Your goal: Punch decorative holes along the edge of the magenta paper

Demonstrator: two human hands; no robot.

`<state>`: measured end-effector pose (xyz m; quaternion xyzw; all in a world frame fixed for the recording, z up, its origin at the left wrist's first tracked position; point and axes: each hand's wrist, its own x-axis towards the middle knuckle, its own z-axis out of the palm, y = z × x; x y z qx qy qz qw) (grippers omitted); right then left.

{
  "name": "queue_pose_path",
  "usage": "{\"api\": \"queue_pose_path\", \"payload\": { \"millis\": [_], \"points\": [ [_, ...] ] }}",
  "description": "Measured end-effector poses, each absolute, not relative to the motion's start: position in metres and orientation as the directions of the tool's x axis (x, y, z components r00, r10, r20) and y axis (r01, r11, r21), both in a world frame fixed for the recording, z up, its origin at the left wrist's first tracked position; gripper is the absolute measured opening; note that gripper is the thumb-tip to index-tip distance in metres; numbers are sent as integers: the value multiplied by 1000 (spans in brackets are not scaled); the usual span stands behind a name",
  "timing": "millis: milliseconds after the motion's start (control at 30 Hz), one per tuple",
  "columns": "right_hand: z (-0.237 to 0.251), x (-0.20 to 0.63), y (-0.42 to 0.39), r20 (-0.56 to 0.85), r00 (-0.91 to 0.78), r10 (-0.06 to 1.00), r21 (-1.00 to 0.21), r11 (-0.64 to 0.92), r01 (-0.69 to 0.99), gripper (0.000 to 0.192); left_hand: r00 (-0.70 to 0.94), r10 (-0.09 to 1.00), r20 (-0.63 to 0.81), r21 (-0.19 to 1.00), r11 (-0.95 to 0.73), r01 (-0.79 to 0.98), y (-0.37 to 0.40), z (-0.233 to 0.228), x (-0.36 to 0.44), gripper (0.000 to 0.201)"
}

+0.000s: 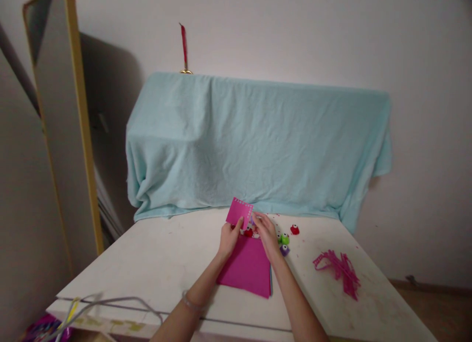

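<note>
1. Left hand (229, 237): closed in a pinch on the lower left corner of a small pink paper piece (239, 213), which stands tilted above the table (158, 263).
2. Right hand (266, 233): curled over a red craft punch (249, 232) just beside the paper's right edge; whether it grips the punch or only presses on it cannot be told.
3. Paper piece: its top and right edges show a punched border. Judged thin, light and limp, easily creased; best held near an unpunched corner, as now.
4. Beneath both hands lies a stack of pink sheets (248, 270), flat on the table.
5. Nearby: a green punch (284, 239), a purple punch (284, 250), a second red punch (294, 229), and pink paper strips (338, 270) well to the right.
</note>
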<state>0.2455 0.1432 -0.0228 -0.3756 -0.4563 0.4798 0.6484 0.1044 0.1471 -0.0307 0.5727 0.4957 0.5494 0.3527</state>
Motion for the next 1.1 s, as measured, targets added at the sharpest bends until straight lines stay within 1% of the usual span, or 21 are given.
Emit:
{"api": "queue_pose_path", "payload": {
  "millis": [100, 233, 500, 900, 1100],
  "points": [
    [-24, 245, 146, 211, 72, 975, -931, 223, -290, 32, -100, 950, 296, 944, -276, 181, 144, -27, 104, 51],
    [-22, 244, 145, 201, 3, 980, -931, 192, -310, 28, -127, 936, 329, 926, -294, 237, 143, -24, 104, 52],
    [-20, 244, 143, 164, 33, 986, -928, 166, -334, 28, -142, 897, 419, 883, -367, 293, 143, -25, 106, 49],
    [-18, 243, 140, 162, 29, 986, -936, 163, -311, 31, -125, 906, 403, 891, -358, 278, 141, -26, 107, 50],
    [-17, 239, 139, 175, -14, 984, -949, 165, -270, 31, -59, 923, 380, 893, -349, 286, 141, -25, 105, 53]
  ]
}}
